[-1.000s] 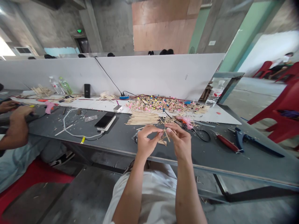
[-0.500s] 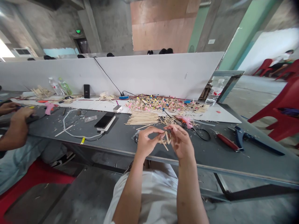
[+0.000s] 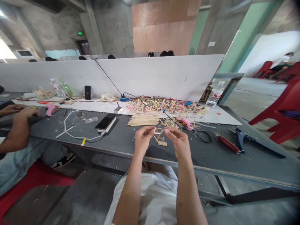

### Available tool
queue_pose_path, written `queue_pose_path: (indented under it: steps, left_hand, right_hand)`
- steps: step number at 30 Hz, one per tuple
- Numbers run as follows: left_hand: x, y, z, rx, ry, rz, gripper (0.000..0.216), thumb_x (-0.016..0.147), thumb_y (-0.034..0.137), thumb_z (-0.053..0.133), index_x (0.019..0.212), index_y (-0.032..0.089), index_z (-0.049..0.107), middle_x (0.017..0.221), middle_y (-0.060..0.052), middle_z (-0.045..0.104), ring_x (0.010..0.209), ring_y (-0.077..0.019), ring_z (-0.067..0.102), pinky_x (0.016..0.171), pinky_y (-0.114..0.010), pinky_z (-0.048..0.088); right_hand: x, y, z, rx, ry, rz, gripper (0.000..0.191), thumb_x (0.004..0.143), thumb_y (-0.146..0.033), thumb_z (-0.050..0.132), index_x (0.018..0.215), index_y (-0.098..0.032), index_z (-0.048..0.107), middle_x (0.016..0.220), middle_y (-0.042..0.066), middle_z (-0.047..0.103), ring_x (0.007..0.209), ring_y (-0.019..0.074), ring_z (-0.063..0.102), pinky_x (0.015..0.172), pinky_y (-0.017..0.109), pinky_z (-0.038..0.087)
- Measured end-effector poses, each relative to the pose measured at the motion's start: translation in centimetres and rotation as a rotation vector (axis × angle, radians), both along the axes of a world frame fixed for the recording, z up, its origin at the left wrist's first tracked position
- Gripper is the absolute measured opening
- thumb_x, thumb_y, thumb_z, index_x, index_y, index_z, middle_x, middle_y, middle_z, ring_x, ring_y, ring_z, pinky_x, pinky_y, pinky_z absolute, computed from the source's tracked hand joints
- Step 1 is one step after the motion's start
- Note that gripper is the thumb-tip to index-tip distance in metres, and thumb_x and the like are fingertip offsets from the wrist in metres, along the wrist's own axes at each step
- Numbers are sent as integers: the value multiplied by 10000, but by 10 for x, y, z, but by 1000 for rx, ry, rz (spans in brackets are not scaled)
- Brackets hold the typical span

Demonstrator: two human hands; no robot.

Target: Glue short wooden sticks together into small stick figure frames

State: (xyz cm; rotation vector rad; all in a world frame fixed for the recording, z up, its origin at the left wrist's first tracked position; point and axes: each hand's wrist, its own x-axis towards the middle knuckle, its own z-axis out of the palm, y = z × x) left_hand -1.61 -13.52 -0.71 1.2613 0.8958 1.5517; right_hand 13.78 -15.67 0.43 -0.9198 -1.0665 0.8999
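Between my hands, over the front of the dark table, is a small frame of thin wooden sticks (image 3: 162,143). My left hand (image 3: 143,139) pinches its left side between thumb and fingers. At its right side, my right hand (image 3: 177,140) also has thumb and fingers closed on the frame; the exact contact is partly hidden. Just beyond my hands lies a row of long wooden sticks (image 3: 142,119). A pink glue gun (image 3: 187,123) rests on the table to the right of that row, beside a heap of short stick pieces.
Behind the sticks spreads a pile of sticks with coloured ends (image 3: 159,104). Red-handled tool (image 3: 226,143) and blue cutter (image 3: 240,140) lie right. A phone on a white power bank (image 3: 106,122) with a cable lies left. A co-worker's hands (image 3: 25,113) are at far left.
My hands have moved slightly left and the stick frame has been turned, so more of it shows, with a flat piece at its lower end. The co-worker's hands have shifted.
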Motion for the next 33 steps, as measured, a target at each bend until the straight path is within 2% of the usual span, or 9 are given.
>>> queue_pose_path:
  steps: [9,15,17,19,21,22,25,28,33]
  left_hand:
    - [-5,5,-6,-85,-21,16,333,655,407,812,850,141,760,781,-75,765,748,-216,714,757,-340,556]
    - [-9,7,-10,-145,60,10,280,682,369,776,845,142,764,737,-73,760,700,-220,708,652,-306,538]
    - [-17,9,-11,-120,143,76,236,740,341,720,868,148,764,751,-71,762,710,-216,709,632,-292,528]
    - [-30,11,-11,-57,257,253,209,812,303,633,900,161,759,793,-68,766,757,-212,712,671,-296,530]
    - [-49,13,-13,7,463,450,185,827,222,601,921,187,757,908,-63,771,900,-212,705,820,-321,523]
    - [-58,14,-14,-5,564,484,183,815,202,616,932,200,756,964,-62,768,963,-221,693,865,-335,513]
    - [-78,16,-20,-65,772,413,287,744,234,734,1029,203,732,1055,-78,748,1028,-248,669,941,-360,480]
    - [-81,16,-25,-133,937,311,502,665,278,822,1143,206,688,1087,-99,729,1063,-284,643,947,-381,460]
    - [-68,17,-29,-176,1121,370,491,669,225,811,1142,230,678,1123,-113,711,1142,-333,586,961,-429,421]
  right_hand:
    - [-9,6,-10,15,-147,23,231,699,-404,791,803,-201,760,954,74,718,918,237,658,758,347,509]
    - [-14,4,-8,53,-303,50,226,762,-417,732,796,-195,750,997,83,708,933,233,655,690,305,497]
    - [-16,4,-9,52,-340,18,226,777,-418,711,799,-196,746,994,81,710,931,234,656,684,302,486]
    - [-17,5,-11,50,-394,-32,212,790,-406,692,798,-200,742,985,77,714,917,233,657,683,307,476]
    - [-19,7,-14,57,-493,-100,178,791,-374,683,784,-206,739,955,71,717,896,235,654,716,330,473]
    - [-20,8,-16,66,-552,-137,156,787,-356,682,770,-210,737,934,68,716,888,238,649,748,349,472]
    - [-24,11,-21,80,-701,-212,111,774,-315,680,725,-231,735,904,62,715,899,255,628,848,411,456]
    - [-29,14,-26,81,-765,-219,109,774,-311,678,717,-246,743,917,63,716,916,266,611,887,444,440]
    - [-34,20,-37,35,-839,-210,82,753,-281,697,702,-243,748,930,70,717,943,275,602,902,448,430]
